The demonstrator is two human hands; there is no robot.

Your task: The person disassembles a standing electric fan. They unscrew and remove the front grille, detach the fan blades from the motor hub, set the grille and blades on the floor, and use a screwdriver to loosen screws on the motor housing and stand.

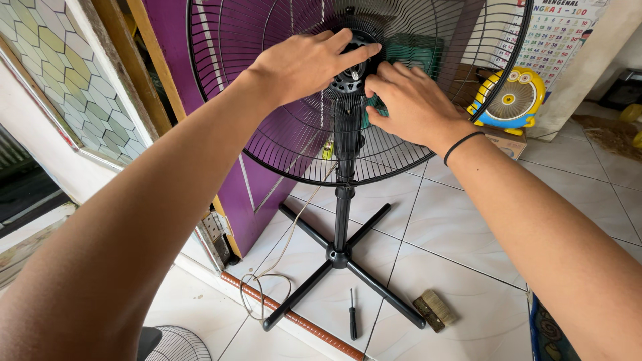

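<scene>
My left hand [304,63] and right hand [408,103] both pinch the black motor hub [351,75] at the centre of the stand fan's rear guard [267,120]; screwdriver [352,314] on floor tiles [461,234].

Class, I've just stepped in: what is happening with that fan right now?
A person has both hands on the hub at the centre of a standing fan's rear grille. The left hand lies over the hub, and the right hand pinches it from the side. No blades are mounted. A screwdriver and a brush lie on the tiled floor by the cross base.
</scene>
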